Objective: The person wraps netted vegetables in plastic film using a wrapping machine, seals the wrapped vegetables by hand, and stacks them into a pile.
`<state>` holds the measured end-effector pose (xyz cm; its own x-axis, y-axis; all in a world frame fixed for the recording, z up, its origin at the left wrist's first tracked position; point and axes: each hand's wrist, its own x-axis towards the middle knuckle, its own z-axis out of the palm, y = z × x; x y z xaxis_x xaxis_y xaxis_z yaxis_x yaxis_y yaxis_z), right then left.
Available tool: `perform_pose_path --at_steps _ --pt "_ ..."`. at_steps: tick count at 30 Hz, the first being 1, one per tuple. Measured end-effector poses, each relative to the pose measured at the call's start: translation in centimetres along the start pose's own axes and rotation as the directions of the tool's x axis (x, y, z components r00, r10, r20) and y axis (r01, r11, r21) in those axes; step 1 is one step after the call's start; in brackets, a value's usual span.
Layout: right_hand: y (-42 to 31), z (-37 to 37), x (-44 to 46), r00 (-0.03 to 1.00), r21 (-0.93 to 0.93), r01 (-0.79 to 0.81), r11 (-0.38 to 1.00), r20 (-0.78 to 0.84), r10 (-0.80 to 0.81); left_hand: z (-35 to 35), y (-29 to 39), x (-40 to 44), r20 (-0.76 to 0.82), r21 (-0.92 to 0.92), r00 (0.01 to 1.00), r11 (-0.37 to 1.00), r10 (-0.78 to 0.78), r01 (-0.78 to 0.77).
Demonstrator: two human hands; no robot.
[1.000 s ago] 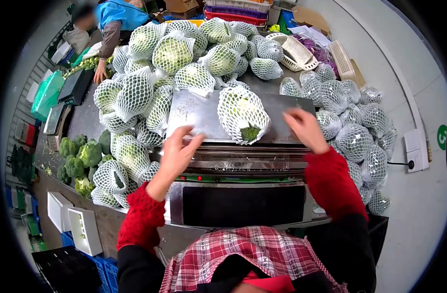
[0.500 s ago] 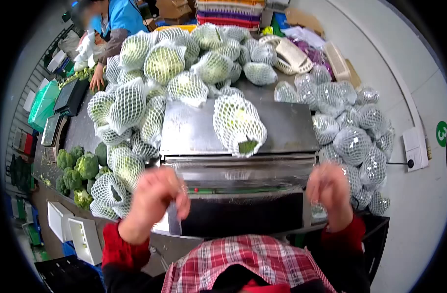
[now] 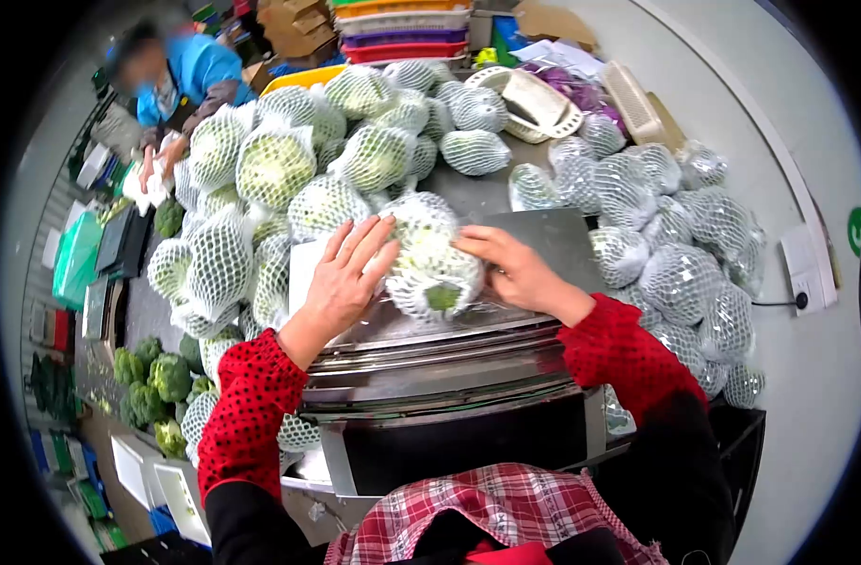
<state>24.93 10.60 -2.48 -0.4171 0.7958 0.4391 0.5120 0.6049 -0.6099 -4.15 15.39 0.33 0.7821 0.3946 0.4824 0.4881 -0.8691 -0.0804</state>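
A pale green vegetable head in a white foam net (image 3: 435, 254) lies on the metal top of a wrapping machine (image 3: 543, 235). Its lower end shows a green patch through the net's opening. My left hand (image 3: 346, 273) lies against its left side with fingers spread and stretched out. On the other side, my right hand (image 3: 520, 268) touches the head with extended fingertips, thumb apart. Shiny clear film (image 3: 487, 303) shows around the head's lower edge near both hands; where its edges run is hard to see.
Netted heads (image 3: 275, 165) are piled behind and left of the machine. Film-wrapped ones (image 3: 680, 278) are heaped at right beside the wall. Broccoli (image 3: 171, 377) lies at left. A co-worker in blue (image 3: 204, 71) stands at far left, near stacked crates (image 3: 407, 24) and a cream basket (image 3: 534, 99).
Both hands have moved forward and inward from the machine's front, their curled fingers now stretched out against the netted head. The view has shifted slightly. The co-worker's hands have come together around something white.
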Motion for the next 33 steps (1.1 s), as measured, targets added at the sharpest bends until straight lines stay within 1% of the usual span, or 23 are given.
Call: perform_pose_path --at_steps 2,3,5,6,8,10,11,12,13,14,15,16,18,20,21,22,24,26,27,28,31,32,33 --pt "-0.7 0.1 0.9 0.998 0.121 -0.061 0.991 0.013 0.060 2.9 -1.6 -0.3 -0.117 -0.049 0.992 0.998 0.043 -0.049" --pt "-1.4 -0.1 0.6 0.998 0.114 -0.058 0.992 0.000 0.058 1.6 -0.8 -0.3 -0.122 -0.044 0.991 0.997 0.057 -0.063" --pt "-2.8 -0.7 -0.3 0.962 0.401 -0.266 0.877 0.164 0.217 -1.5 1.9 -1.2 0.063 -0.440 0.972 0.868 -0.225 0.229" --pt "-4.6 -1.4 -1.6 0.959 0.401 -0.280 0.872 0.163 0.233 -1.4 3.0 -3.1 0.096 -0.554 0.943 0.770 -0.319 0.316" --pt "-10.0 -3.6 -4.7 0.931 0.300 -0.297 0.906 0.304 0.205 -5.9 8.2 -4.3 0.140 -0.627 0.927 0.693 -0.348 0.355" --pt "-14.0 -3.2 -8.2 0.860 0.377 -0.438 0.816 0.438 0.260 -7.6 12.3 -7.6 0.355 -0.751 0.858 0.432 -0.372 0.499" --pt "-14.5 -2.4 -10.5 0.813 0.374 -0.506 0.777 0.508 0.285 -8.9 14.2 -8.9 0.499 -0.616 0.779 0.477 -0.380 0.627" --pt "-15.2 -0.9 -12.5 0.719 0.529 -0.693 0.490 0.555 0.418 -7.4 16.3 -11.8 0.522 -0.748 0.727 0.171 -0.445 0.641" --pt "-15.2 -0.3 -14.5 0.611 0.599 -0.776 0.197 0.640 0.466 -7.1 17.4 -13.7 0.690 -0.692 0.598 -0.130 -0.409 0.710" --pt "-15.1 0.0 -15.9 0.494 0.611 -0.785 -0.105 0.719 0.490 -6.9 18.2 -15.2 0.816 -0.577 0.486 -0.407 -0.313 0.708" --pt "-16.0 0.6 -17.0 0.534 0.695 -0.683 -0.226 0.686 0.494 -6.2 19.2 -16.9 0.840 -0.541 0.438 -0.568 -0.321 0.620" --pt "-17.6 1.0 -17.3 0.557 0.778 -0.569 -0.265 0.602 0.572 -6.0 20.0 -18.0 0.878 -0.452 0.355 -0.802 -0.321 0.392" --pt "-18.9 2.3 -18.7 0.703 0.888 -0.458 0.037 0.336 0.627 -8.7 20.7 -18.5 0.891 -0.315 0.360 -0.948 -0.276 0.054" --pt "-20.2 4.2 -18.2 0.700 0.709 -0.583 0.396 0.191 0.688 -9.6 22.2 -19.2 0.884 -0.349 0.342 -0.937 -0.318 0.032" --pt "-20.4 5.2 -17.9 0.661 0.747 -0.557 0.362 0.135 0.739 -9.5 23.0 -20.0 0.813 -0.527 0.388 -0.832 -0.434 0.174" --pt "-20.1 6.1 -17.7 0.658 0.682 -0.574 0.453 0.054 0.751 -9.5 23.7 -20.5 0.719 -0.678 0.456 -0.672 -0.524 0.298" --pt "-19.9 6.0 -16.9 0.579 0.718 -0.583 0.380 0.039 0.814 -8.8 25.4 -22.1 0.745 -0.665 0.363 -0.577 -0.560 0.475" --pt "-20.2 5.3 -15.9 0.582 0.674 -0.601 0.428 0.002 0.813 -7.2 27.5 -23.4 0.498 -0.839 0.470 -0.268 -0.728 0.473" --pt "-20.1 5.2 -15.8 0.568 0.695 -0.602 0.394 0.026 0.823 -6.9 27.9 -23.1 0.390 -0.916 0.505 -0.271 -0.770 0.295" --pt "-20.0 5.2 -15.8 0.555 0.715 -0.600 0.359 0.049 0.830 -6.3 27.9 -23.5 0.337 -0.914 0.531 -0.133 -0.778 0.385" --pt "-19.3 5.7 -16.1 0.563 0.712 -0.595 0.373 0.037 0.826 -4.9 28.3 -23.1 0.397 -0.860 0.336 -0.219 -0.854 0.462" --pt "-19.2 5.8 -16.1 0.566 0.723 -0.577 0.379 0.018 0.825 -4.8 27.8 -23.1 0.446 -0.814 0.326 -0.226 -0.834 0.535" --pt "-19.3 5.9 -15.9 0.548 0.717 -0.571 0.400 -0.031 0.836 -4.8 27.8 -23.1 0.419 -0.822 0.249 -0.248 -0.873 0.513"
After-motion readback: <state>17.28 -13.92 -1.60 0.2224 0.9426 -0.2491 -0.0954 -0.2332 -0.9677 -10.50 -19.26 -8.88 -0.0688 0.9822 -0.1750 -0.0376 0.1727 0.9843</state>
